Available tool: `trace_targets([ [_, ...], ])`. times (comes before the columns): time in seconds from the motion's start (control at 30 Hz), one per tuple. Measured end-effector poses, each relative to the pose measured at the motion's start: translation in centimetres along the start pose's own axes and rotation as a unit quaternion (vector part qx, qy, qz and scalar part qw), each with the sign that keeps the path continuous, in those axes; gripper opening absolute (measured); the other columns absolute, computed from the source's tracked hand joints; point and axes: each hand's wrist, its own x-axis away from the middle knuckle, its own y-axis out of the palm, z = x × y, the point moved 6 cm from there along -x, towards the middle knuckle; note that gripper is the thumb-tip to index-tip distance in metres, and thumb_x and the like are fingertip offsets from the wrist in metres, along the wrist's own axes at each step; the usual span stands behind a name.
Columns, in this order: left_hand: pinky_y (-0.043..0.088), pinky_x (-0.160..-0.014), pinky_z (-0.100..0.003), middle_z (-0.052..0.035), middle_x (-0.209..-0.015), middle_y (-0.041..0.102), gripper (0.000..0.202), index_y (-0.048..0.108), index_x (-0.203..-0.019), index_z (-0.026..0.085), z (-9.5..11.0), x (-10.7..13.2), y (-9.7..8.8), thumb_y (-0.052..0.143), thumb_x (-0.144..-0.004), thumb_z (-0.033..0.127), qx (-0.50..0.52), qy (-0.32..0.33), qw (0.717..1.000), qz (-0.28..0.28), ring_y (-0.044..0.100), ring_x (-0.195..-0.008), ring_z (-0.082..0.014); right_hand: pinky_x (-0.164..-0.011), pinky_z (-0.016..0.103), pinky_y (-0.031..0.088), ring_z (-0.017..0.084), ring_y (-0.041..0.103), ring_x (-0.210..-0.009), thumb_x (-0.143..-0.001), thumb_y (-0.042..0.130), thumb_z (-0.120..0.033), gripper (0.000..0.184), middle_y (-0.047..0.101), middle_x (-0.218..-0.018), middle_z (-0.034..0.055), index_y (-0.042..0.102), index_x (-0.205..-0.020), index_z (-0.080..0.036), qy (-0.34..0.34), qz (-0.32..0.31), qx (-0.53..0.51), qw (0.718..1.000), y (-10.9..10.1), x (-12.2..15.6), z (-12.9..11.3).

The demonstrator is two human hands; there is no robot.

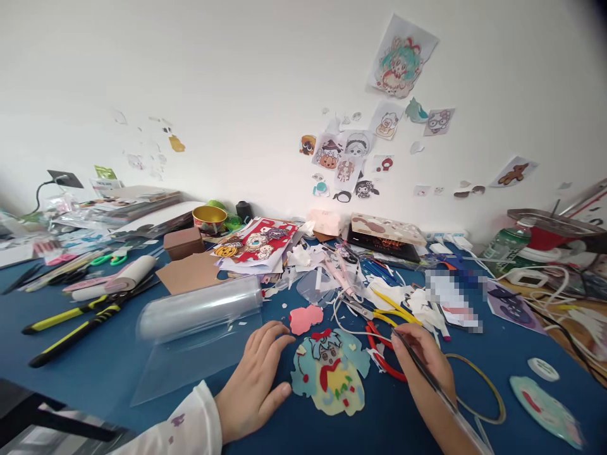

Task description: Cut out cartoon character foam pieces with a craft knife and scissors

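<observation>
On the worktop (85, 385): character cutout (329, 373) is lying flat between my hands.
Left hand (258, 379): resting open, flat just beside it.
Right hand (424, 360): gripping a thin tool (443, 395).
Tip: pinning the cutout down while working slowly probably helps.

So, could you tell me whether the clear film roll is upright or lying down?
Lying down: the clear film roll rests lengthwise on the blue table, one sheet unrolled flat.
</observation>
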Motion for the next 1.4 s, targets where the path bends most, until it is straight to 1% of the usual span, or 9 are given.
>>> trace_targets([
  [0.13, 0.034, -0.105, -0.045, -0.0116, -0.134, 0.043, 0.049, 0.034, -0.128, 0.024, 0.2, 2.0, -0.3, 0.024, -0.091, 0.053, 0.037, -0.018, 0.999, -0.004, 0.032, -0.131, -0.0271, -0.061, 0.027, 0.054, 0.02, 0.065, -0.072, -0.077, 0.058, -0.048, 0.028, 0.066, -0.082, 0.0044, 0.062, -0.087, -0.023, 0.022, 0.008, -0.005, 1.0, -0.1, 0.0, 0.5],
  [0.3, 0.039, -0.103, -0.043, -0.0101, -0.136, 0.042, 0.042, 0.038, -0.126, 0.027, -0.4, 3.8, -0.4, 0.033, -0.091, 0.048, 0.088, -0.116, 0.989, 0.006, 0.04, -0.127, -0.0261, -0.06, 0.027, 0.055, 0.021, 0.066, -0.07, -0.075, 0.06, -0.052, 0.032, 0.068, -0.079, 0.0053, 0.063, -0.086, -0.022, 0.034, 0.013, -0.007, 0.999, -0.1, -0.1, 0.9],
  [0.4, 0.047, -0.095, -0.038, -0.0078, -0.123, 0.051, 0.031, 0.049, -0.115, 0.027, -0.3, 2.4, -0.5, 0.038, -0.091, 0.042, 0.065, -0.142, 0.987, -0.022, 0.05, -0.114, -0.0229, -0.06, 0.027, 0.055, 0.02, 0.065, -0.069, -0.075, 0.059, -0.053, 0.033, 0.068, -0.079, 0.0045, 0.064, -0.087, -0.022, 0.036, 0.012, -0.005, 0.999, 0.0, -0.1, 1.0],
  [0.53, 0.045, -0.092, -0.042, -0.0062, -0.108, 0.057, 0.027, 0.06, -0.104, 0.026, 0.3, -1.0, -0.2, 0.04, -0.091, 0.04, 0.037, -0.13, 0.988, -0.072, 0.053, -0.101, -0.0226, -0.056, 0.026, 0.054, 0.018, 0.063, -0.061, -0.075, 0.059, -0.055, 0.035, 0.067, -0.076, 0.0038, 0.065, -0.084, -0.022, 0.027, 0.004, -0.003, 1.0, 0.1, -0.2, 0.7],
  [0.67, 0.045, -0.088, -0.044, -0.0057, -0.101, 0.058, 0.025, 0.061, -0.097, 0.022, 0.3, -3.1, 0.7, 0.06, -0.079, 0.04, 0.033, -0.141, 0.983, -0.111, 0.053, -0.096, -0.0249, -0.06, 0.03, 0.054, 0.02, 0.064, -0.063, -0.076, 0.058, -0.055, 0.034, 0.067, -0.076, 0.0048, 0.066, -0.081, -0.022, 0.013, -0.006, 0.002, 1.0, 0.2, -0.5, 0.5],
  [0.97, 0.043, -0.087, -0.039, -0.005, -0.101, 0.056, 0.026, 0.052, -0.09, 0.02, 0.7, -3.5, 1.4, 0.065, -0.069, 0.027, 0.081, -0.183, 0.965, -0.168, 0.051, -0.098, -0.0235, -0.066, 0.031, 0.053, 0.023, 0.064, -0.078, -0.076, 0.059, -0.051, 0.034, 0.067, -0.085, 0.0067, 0.065, -0.091, -0.02, 0.014, -0.053, 0.002, 0.998, 0.5, -0.5, 0.4],
  [1.1, 0.048, -0.072, -0.033, -0.0048, -0.095, 0.058, 0.029, 0.048, -0.09, 0.02, 0.7, -4.2, 1.2, 0.064, -0.068, 0.033, 0.112, -0.192, 0.953, -0.205, 0.055, -0.086, -0.0209, -0.066, 0.03, 0.053, 0.022, 0.064, -0.076, -0.077, 0.058, -0.05, 0.035, 0.067, -0.084, 0.0062, 0.063, -0.094, -0.02, 0.018, -0.067, -0.008, 0.998, 0.9, -0.4, 0.3],
  [1.23, 0.044, -0.055, -0.024, -0.0003, -0.08, 0.06, 0.027, 0.049, -0.082, 0.02, 0.6, -4.7, 1.2, 0.058, -0.076, 0.044, 0.137, -0.165, 0.941, -0.26, 0.055, -0.066, -0.0137, -0.063, 0.029, 0.052, 0.022, 0.064, -0.077, -0.076, 0.058, -0.05, 0.032, 0.067, -0.086, 0.0064, 0.065, -0.087, -0.021, 0.017, -0.074, -0.005, 0.997, 1.1, -0.3, 0.3],
  [1.4, 0.046, -0.061, -0.028, 0.0012, -0.07, 0.057, 0.034, 0.057, -0.079, 0.016, 0.1, -6.1, 1.1, 0.048, -0.088, 0.047, 0.051, -0.127, 0.947, -0.291, 0.054, -0.063, -0.0117, -0.059, 0.029, 0.051, 0.019, 0.062, -0.064, -0.078, 0.056, -0.047, 0.028, 0.065, -0.072, 0.0037, 0.065, -0.082, -0.021, 0.033, -0.087, 0.004, 0.996, 1.3, -0.2, 1.1],
])
